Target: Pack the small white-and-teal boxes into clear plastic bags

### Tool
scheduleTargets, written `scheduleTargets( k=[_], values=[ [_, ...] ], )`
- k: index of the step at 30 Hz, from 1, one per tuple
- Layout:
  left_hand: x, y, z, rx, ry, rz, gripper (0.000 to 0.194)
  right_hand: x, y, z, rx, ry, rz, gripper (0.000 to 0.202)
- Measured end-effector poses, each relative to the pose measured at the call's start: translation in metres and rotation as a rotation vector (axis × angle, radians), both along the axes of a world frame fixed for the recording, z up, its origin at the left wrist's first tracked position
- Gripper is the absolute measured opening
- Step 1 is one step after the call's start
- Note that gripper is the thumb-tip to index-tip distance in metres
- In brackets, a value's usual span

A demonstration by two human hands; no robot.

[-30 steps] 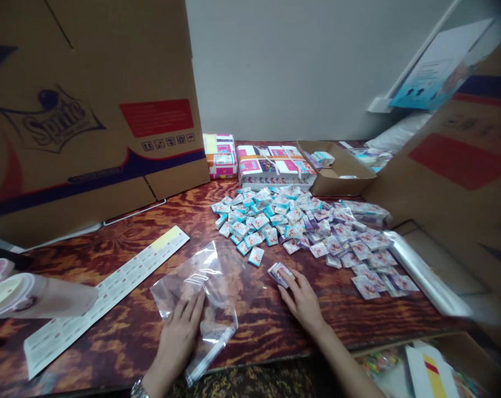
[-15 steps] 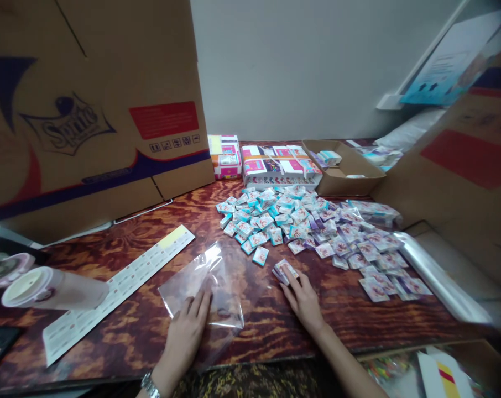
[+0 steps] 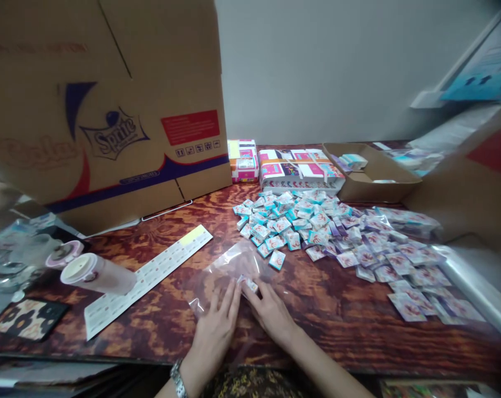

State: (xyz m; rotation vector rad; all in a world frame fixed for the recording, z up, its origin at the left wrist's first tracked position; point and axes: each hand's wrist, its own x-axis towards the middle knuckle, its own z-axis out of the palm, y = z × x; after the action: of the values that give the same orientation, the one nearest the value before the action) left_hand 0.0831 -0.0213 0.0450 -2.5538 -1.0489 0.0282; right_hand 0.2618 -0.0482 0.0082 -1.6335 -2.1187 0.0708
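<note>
A clear plastic sheet or bag [image 3: 225, 265] lies on the patterned wooden table in front of me. My left hand [image 3: 217, 318] rests on it with the fingers stretched out flat. My right hand [image 3: 273, 315] grips a small printed box [image 3: 248, 285] over the clear plastic, close against the left fingertips. Its fingers partly cover the box, and whether there is more than one cannot be seen. Beyond my hands is a loose heap of small white boxes with teal edges [image 3: 281, 224]. Similar boxes with purple edges [image 3: 387, 260] spread out to the right.
A large Sprite carton [image 3: 151, 166] stands at the left. A tumbler [image 3: 105, 273] lies on a printed label strip [image 3: 151, 279], with a flower-patterned case [image 3: 30, 319] nearby. Wrapped bundles [image 3: 300, 168] and an open cardboard box [image 3: 375, 190] stand behind; a plastic roll [image 3: 478, 287] is at right.
My right hand has moved left from beside the heap, bringing the small box over the plastic next to my left hand. The camera view has turned left.
</note>
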Motion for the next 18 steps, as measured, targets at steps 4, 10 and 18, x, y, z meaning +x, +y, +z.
scheduleTargets(
  k=[4, 10, 18],
  values=[
    [0.0, -0.013, 0.007, 0.0, 0.0, -0.061, 0.061, 0.008, 0.024, -0.018, 0.029, 0.032, -0.084, 0.056],
    [0.002, -0.027, 0.012, -0.053, 0.005, -0.167, 0.063, 0.01, 0.038, -0.041, 0.0, 0.123, -0.118, 0.048],
    [0.014, -0.015, 0.016, -0.074, -0.039, -0.153, 0.06, 0.012, 0.024, -0.016, -0.044, -0.066, -0.129, 0.067]
  ],
)
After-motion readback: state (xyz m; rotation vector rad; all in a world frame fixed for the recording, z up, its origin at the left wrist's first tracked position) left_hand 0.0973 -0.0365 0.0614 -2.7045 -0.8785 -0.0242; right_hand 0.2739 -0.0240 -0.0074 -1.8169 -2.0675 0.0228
